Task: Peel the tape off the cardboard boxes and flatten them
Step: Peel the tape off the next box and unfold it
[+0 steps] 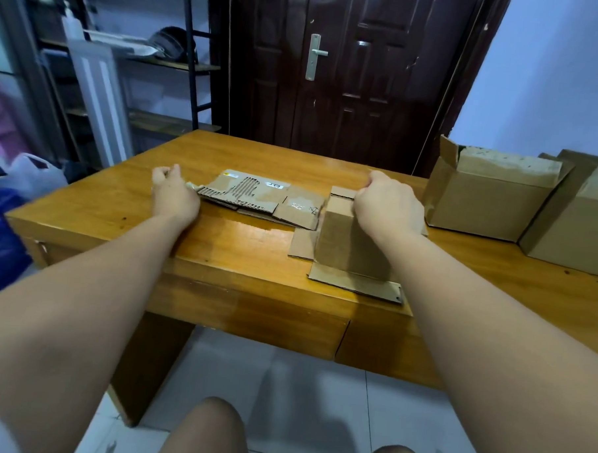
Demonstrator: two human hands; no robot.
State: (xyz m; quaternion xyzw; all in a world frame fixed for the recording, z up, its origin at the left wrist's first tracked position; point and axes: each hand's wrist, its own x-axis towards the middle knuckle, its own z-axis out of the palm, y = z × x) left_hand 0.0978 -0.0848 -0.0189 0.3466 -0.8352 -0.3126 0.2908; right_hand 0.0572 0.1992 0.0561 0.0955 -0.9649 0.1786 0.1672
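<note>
Both bare forearms are reaching straight out over the wooden table (221,257); right hand (389,204) is curling knuckles-up over the small upright box's (351,245) top far edge, gripping it, its bottom flaps splaying flat. Left of that box, left hand (174,195) is sitting fingers curled tight, pinching a pale strip (191,186) at the flattened cardboard stack's (257,197) end. Farther right of the box, a bigger open box (487,200) is standing.

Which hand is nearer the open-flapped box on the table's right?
Right. The right hand grips the small box just left of the open-flapped box; the left hand is far left, at the left edge of the flattened cardboard.
</note>
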